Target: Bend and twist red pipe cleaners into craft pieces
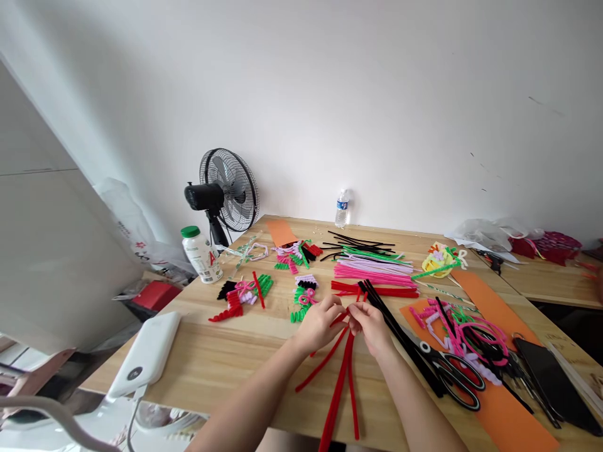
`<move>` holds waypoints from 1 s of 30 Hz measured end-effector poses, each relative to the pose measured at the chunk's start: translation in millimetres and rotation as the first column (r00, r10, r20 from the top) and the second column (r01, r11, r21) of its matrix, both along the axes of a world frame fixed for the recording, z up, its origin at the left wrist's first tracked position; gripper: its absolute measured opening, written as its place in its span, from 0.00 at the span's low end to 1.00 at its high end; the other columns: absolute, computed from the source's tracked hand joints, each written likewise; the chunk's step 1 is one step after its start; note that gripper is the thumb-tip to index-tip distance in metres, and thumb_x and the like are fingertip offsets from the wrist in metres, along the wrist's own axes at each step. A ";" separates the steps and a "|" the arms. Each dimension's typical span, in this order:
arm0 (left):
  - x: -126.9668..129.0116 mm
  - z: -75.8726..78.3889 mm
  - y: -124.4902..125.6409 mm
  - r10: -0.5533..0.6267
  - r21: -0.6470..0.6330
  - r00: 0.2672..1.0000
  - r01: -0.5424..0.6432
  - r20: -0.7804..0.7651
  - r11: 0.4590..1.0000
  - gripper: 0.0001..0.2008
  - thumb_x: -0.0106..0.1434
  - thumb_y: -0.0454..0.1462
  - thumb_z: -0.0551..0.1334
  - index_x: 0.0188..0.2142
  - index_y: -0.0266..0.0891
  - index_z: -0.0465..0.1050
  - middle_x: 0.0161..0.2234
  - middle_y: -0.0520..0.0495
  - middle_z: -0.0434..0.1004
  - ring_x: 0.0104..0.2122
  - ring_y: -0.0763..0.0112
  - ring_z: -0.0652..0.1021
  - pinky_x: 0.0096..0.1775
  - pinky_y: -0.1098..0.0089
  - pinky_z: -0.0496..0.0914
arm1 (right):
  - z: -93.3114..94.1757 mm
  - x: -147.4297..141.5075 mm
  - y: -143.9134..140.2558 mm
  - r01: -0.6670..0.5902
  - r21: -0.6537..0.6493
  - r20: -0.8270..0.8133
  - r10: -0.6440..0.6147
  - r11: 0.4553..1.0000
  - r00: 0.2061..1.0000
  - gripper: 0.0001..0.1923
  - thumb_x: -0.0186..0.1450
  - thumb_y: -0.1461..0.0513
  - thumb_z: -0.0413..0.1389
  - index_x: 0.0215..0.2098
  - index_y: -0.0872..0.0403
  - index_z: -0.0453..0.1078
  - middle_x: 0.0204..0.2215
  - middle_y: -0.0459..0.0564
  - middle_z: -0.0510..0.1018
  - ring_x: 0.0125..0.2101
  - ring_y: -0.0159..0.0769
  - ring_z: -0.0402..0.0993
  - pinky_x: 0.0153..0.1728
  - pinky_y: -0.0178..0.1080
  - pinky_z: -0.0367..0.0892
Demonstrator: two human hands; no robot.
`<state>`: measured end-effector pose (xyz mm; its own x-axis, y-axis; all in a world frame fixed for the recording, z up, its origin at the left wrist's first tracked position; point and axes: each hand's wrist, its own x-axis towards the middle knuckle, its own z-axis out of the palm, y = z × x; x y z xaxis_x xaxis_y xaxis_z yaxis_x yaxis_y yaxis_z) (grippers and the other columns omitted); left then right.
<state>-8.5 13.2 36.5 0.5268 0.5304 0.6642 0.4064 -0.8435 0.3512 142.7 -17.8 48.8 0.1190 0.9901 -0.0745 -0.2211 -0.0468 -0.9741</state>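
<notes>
- Red pipe cleaners (340, 376): long axes run from the hands toward the near table (226, 358) edge, slightly fanned.
- Appearance: thin, fuzzy, bright red stems.
- Left hand (321, 323) and right hand (372, 325): both pinch the stems' upper ends.
- Lower tips cut off by frame edge.

Both hands meet at table centre: the left hand (320, 323) and right hand (372, 325) pinch the top ends of red pipe cleaners (342, 376), which trail toward 6 o'clock. Scissors (452, 370) lie at 4 o'clock of the hands on orange paper (504, 408). A fan (228, 191) stands at 11 o'clock, a bottle (342, 208) at 12.
</notes>
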 end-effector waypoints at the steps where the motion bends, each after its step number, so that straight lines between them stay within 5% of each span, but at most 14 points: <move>1: 0.6 -1.4 0.7 0.016 0.035 1.000 -0.015 -0.012 0.999 0.07 0.61 0.36 0.57 0.38 0.38 0.69 0.39 0.44 0.69 0.36 0.69 0.73 0.36 0.70 0.69 | 0.6 -0.5 -0.3 0.001 -0.016 -0.016 -0.002 1.000 1.000 0.18 0.48 0.51 0.64 0.24 0.57 0.70 0.13 0.43 0.69 0.14 0.27 0.62 0.13 0.30 0.55; 8: 0.9 -2.8 3.4 0.097 0.175 0.994 -0.089 -0.041 0.981 0.11 0.64 0.33 0.51 0.35 0.37 0.72 0.33 0.44 0.70 0.32 0.70 0.71 0.34 0.69 0.67 | 3.2 0.9 -1.8 -0.008 -0.055 0.124 0.015 0.998 0.992 0.19 0.48 0.50 0.63 0.24 0.58 0.70 0.16 0.45 0.71 0.14 0.27 0.63 0.12 0.30 0.55; 16: -2.1 6.1 -0.5 0.051 0.193 0.994 -0.032 -0.094 0.981 0.11 0.64 0.32 0.51 0.33 0.36 0.72 0.34 0.42 0.70 0.34 0.66 0.68 0.36 0.66 0.64 | 11.0 4.8 -4.3 -0.161 -0.098 0.054 0.167 0.982 0.985 0.18 0.49 0.51 0.63 0.22 0.57 0.67 0.16 0.44 0.69 0.15 0.27 0.63 0.12 0.28 0.54; 22: -1.4 8.8 -5.9 0.034 0.107 0.998 -0.028 -0.058 0.994 0.11 0.63 0.32 0.51 0.31 0.35 0.71 0.31 0.42 0.69 0.34 0.66 0.68 0.36 0.66 0.64 | 5.8 5.5 -3.5 -0.149 0.078 0.298 0.120 0.986 0.947 0.15 0.55 0.51 0.59 0.24 0.55 0.67 0.15 0.42 0.67 0.15 0.28 0.60 0.16 0.32 0.57; 26: -2.8 16.3 -10.7 -0.034 -0.184 0.994 0.052 0.100 0.981 0.10 0.61 0.33 0.53 0.28 0.35 0.72 0.28 0.44 0.68 0.30 0.69 0.68 0.33 0.68 0.63 | 8.7 7.8 -6.2 -0.177 0.350 0.546 -0.047 0.920 0.836 0.09 0.59 0.56 0.57 0.26 0.54 0.70 0.24 0.49 0.73 0.25 0.35 0.68 0.26 0.37 0.65; 28: -5.4 20.3 -10.6 -0.072 -0.487 0.970 0.179 0.231 0.855 0.08 0.58 0.35 0.56 0.26 0.34 0.71 0.25 0.47 0.67 0.26 0.72 0.67 0.29 0.70 0.61 | 13.6 8.3 -9.5 -0.250 0.452 0.609 -0.091 0.856 0.788 0.08 0.60 0.58 0.55 0.27 0.53 0.71 0.27 0.51 0.74 0.30 0.38 0.69 0.31 0.39 0.66; 30: -8.4 22.3 -8.5 -0.078 -0.756 0.913 0.377 0.400 0.535 0.07 0.54 0.37 0.59 0.24 0.34 0.70 0.20 0.50 0.65 0.20 0.74 0.65 0.25 0.71 0.58 | 18.6 7.8 -13.1 -0.309 0.493 0.622 -0.082 0.813 0.778 0.07 0.62 0.60 0.55 0.27 0.52 0.72 0.28 0.52 0.74 0.31 0.40 0.70 0.33 0.41 0.66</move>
<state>-17.0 4.7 58.7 0.5779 0.8016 0.1533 -0.0009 -0.1873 0.9823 150.5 -31.0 67.4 -0.1723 0.8385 0.5170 0.3748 0.5412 -0.7528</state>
